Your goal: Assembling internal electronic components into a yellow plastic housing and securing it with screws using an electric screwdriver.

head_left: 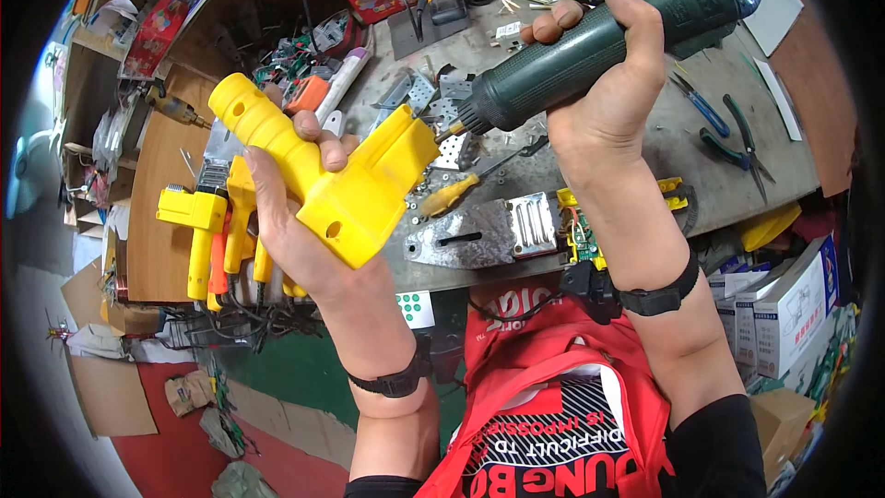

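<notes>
So it's one fisheye on the person's head, looking down and forward past red clothing (553, 350) onto the tabletop (791, 164); left grip (302, 254) and right grip (610, 103) sit pretty close, edges all bendy.

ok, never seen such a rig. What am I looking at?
No machine here, just a person's two bare hands. The one picture comes from a head-worn fisheye camera looking down, so straight edges bend near the rim. The left hand holds a yellow plastic shell; the right hand grips a dark green electric screwdriver, its bit at the shell's end, though contact is hard to judge. On the grey workbench lie a yellow-handled screwdriver, blue-handled pliers, green-handled pliers and a green circuit board in a yellow housing.
</notes>
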`<action>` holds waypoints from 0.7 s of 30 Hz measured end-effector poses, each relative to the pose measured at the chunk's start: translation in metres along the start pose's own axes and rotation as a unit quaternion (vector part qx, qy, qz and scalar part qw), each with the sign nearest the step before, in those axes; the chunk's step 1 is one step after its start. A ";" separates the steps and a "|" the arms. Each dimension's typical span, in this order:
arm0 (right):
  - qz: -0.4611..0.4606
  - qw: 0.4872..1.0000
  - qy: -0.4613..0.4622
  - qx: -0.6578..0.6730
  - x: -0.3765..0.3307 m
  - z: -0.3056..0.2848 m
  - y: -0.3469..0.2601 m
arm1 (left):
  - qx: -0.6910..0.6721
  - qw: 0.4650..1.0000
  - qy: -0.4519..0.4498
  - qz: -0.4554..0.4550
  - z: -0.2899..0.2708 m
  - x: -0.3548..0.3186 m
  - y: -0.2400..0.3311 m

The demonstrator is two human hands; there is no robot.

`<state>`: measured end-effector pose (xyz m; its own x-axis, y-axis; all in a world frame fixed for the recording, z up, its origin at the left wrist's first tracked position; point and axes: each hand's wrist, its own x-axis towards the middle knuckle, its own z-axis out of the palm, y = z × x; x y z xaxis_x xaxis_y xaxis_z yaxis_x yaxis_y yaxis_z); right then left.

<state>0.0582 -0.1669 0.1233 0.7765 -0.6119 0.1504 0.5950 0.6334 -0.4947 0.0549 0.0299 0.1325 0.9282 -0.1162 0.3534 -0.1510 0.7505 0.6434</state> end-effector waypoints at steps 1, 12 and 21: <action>-0.001 1.000 0.001 0.000 0.000 0.000 -0.001 | 0.000 1.000 -0.001 -0.001 0.000 0.000 0.000; 0.000 1.000 -0.019 0.023 0.006 -0.006 -0.010 | 0.057 0.998 0.029 0.016 -0.009 -0.003 0.013; 0.007 0.999 0.002 0.042 -0.003 -0.002 -0.002 | 0.042 0.999 0.007 0.007 -0.005 -0.004 0.009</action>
<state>0.0541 -0.1674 0.1219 0.7845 -0.6042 0.1396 0.5991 0.6802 -0.4224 0.0517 0.0402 0.1338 0.9303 -0.0963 0.3539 -0.1918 0.6946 0.6934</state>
